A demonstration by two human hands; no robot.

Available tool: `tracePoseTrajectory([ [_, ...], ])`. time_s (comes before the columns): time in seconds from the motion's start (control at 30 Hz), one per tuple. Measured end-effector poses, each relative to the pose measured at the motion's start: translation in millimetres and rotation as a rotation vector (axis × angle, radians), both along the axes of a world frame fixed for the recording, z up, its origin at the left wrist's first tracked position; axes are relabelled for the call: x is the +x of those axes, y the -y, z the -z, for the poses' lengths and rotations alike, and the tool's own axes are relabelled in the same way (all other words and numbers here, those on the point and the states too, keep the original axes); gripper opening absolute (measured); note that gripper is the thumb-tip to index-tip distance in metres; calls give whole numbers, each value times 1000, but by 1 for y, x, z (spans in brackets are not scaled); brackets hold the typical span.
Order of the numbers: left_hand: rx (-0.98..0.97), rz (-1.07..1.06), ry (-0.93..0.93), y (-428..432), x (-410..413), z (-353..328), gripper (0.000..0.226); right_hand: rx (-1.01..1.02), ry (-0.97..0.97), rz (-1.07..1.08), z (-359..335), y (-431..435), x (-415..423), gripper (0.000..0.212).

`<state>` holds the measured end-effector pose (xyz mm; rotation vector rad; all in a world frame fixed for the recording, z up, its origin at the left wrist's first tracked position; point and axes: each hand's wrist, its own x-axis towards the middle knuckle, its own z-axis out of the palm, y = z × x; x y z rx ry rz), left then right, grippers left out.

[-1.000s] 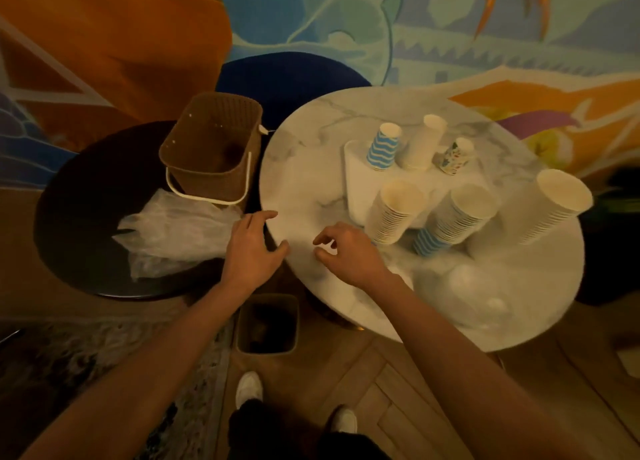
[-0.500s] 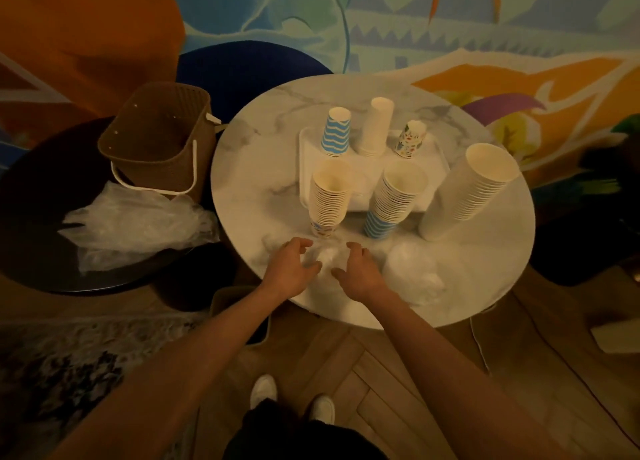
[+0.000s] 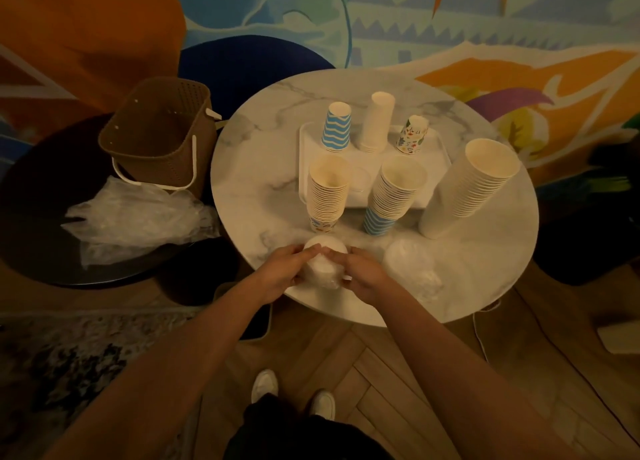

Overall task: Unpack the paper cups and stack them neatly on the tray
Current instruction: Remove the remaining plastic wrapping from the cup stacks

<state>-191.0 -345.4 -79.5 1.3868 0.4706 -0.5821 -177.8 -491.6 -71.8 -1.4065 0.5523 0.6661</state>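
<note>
The left hand (image 3: pixel 278 274) and right hand (image 3: pixel 365 277) gripped a plastic-wrapped sleeve of white paper cups (image 3: pixel 323 264), fingers curled round its sides, at the round marble table's (image 3: pixel 249 182) near edge, short of the white rectangular tray (image 3: pixel 304 148).

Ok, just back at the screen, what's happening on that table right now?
A person's left hand and right hand both grip a wrapped pack at the near edge of the marble table. Three short upturned stacks sit on the tray; three taller stacks stand off it, on the table. A second wrapped pack lies alongside.
</note>
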Motion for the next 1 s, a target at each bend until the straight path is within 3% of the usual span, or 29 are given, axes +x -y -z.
tracePoseTrajectory([
  [0.07, -91, -21, -15, 0, 0, -4, 32, 153, -43, 53, -7, -2, 1, 44],
  [0.17, -211, -34, 7, -3, 0, -10, 35, 331, -181, 201, -14, -1, 3, 48],
  [0.27, -283, -46, 10, -11, 0, -11, 49, 329, -262, 260, -15, 1, 2, 51],
  [0.33, -273, -30, 5, -16, 0, -11, 59, 311, -260, 243, -17, -1, 1, 37],
  [0.47, -226, 54, -21, -20, -2, -13, 55, 319, -222, 258, -26, -2, -2, 11],
  [0.7, -222, 179, -58, -24, -9, -15, 50, 152, -85, 169, -14, -9, 4, 32],
  [0.83, -301, 92, 9, -21, -11, -17, 55, 229, -145, 228, -19, -6, 0, 11],
  [1.0, -379, -58, 82, -19, -7, -21, 63, 241, -255, 68, -23, -3, -4, 37],
])
